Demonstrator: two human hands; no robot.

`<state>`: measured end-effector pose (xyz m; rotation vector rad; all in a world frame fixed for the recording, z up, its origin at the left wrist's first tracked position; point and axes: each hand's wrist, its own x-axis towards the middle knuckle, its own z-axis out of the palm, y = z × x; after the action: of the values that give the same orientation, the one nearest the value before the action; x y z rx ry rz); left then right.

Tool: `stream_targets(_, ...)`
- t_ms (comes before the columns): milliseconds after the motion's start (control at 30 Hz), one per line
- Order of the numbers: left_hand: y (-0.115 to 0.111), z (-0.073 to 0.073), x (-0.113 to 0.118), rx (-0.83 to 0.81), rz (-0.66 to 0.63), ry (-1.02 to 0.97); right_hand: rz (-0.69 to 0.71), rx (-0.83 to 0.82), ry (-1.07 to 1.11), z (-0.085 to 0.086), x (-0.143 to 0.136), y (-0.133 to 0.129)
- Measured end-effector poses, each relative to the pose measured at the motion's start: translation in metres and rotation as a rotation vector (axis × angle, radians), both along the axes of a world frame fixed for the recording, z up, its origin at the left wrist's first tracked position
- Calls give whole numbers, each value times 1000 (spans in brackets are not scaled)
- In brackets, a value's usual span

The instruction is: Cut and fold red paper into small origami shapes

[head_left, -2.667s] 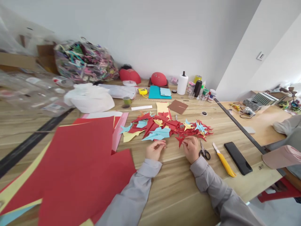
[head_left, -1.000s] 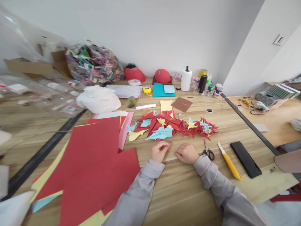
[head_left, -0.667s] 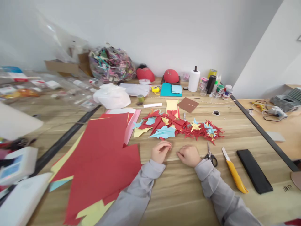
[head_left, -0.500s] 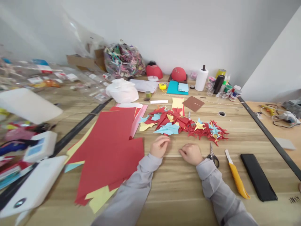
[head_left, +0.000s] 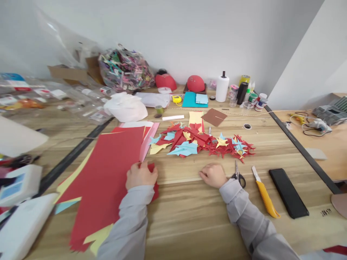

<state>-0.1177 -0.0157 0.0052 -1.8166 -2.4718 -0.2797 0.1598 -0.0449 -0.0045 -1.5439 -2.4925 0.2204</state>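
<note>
Left hand (head_left: 141, 176) lies on the near right corner of the red paper sheets (head_left: 108, 173), fingers curled down on the edge; can't tell if it's pinching a sheet. Right hand (head_left: 214, 174) rests on the table (head_left: 195, 216), right of the red sheets, loosely closed w/ nothing in it. Scissors (head_left: 238, 176) just beside it. Pile of paper cutouts (head_left: 200, 141) beyond, right of the sheets. Box cutter (head_left: 264, 193) and phone (head_left: 288, 193) further right.

Bright, even daylight fills the scene, with only soft, faint shadows on the wooden surface (head_left: 206, 216). Left of the red paper sheets (head_left: 105, 177), the clear plastic packets (head_left: 54, 97) and white boxes (head_left: 21, 224) smear into blur. Straight edges bow outward towards the frame's borders.
</note>
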Motion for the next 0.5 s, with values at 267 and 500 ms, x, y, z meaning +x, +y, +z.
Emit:
stream_targets(267, -9, 18, 11, -57, 39, 45, 13, -1, 5, 1, 1, 0)
stream_targets(500, -6, 31, 14, -236, 44, 1, 19, 8, 7, 0, 1, 0)
